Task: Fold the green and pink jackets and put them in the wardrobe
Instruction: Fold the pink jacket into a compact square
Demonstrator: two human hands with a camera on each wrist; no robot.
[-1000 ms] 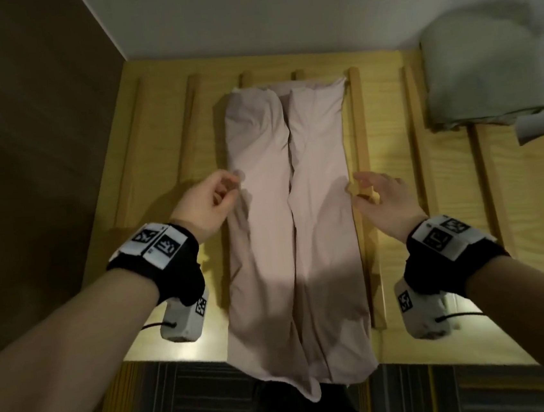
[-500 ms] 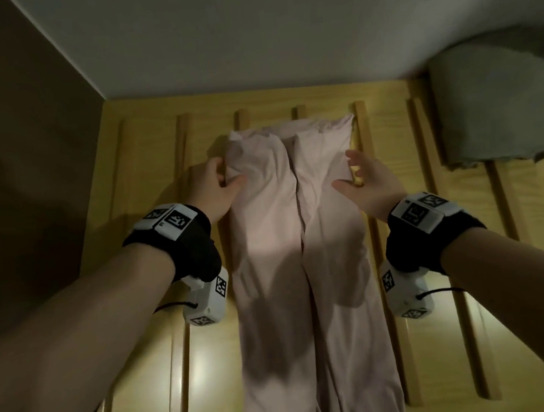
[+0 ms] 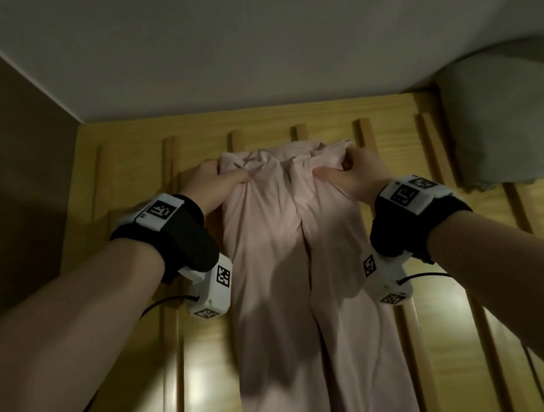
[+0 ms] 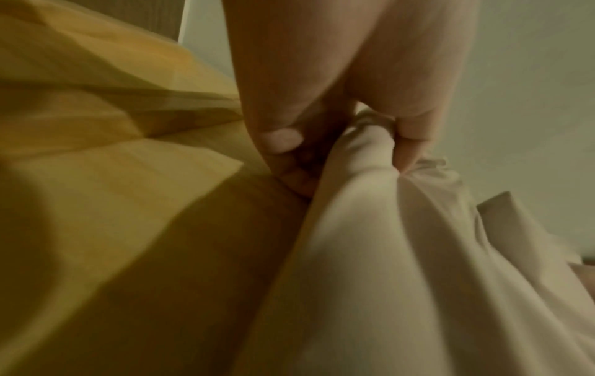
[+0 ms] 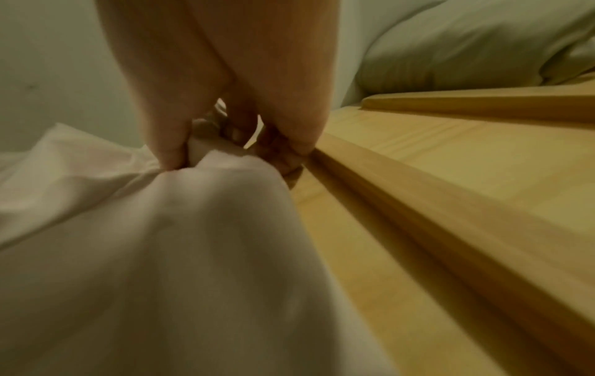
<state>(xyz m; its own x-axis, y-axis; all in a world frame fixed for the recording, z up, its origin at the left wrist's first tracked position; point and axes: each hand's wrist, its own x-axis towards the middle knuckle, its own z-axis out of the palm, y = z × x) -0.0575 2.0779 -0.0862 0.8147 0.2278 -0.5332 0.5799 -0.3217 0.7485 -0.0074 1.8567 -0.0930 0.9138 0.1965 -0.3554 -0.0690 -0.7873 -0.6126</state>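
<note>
Your left hand [image 3: 210,187] pinching the far left corner of the pink jacket [image 3: 301,270], your right hand [image 3: 358,173] gripping its far right corner, jacket stretched between them toward you over wooden slats [image 3: 412,342], green jacket [image 3: 506,120] folded beyond your right hand.

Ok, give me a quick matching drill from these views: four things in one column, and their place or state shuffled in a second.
Things:
1. long pale pink jacket
2. folded grey-green jacket
3. left hand
4. right hand

Places or states:
A. grips the pink jacket's far right corner
B. lies lengthwise on the slatted wooden surface
C. sits at the far right, by the wall
D. grips the pink jacket's far left corner

Pairs: 1-B, 2-C, 3-D, 4-A
</note>
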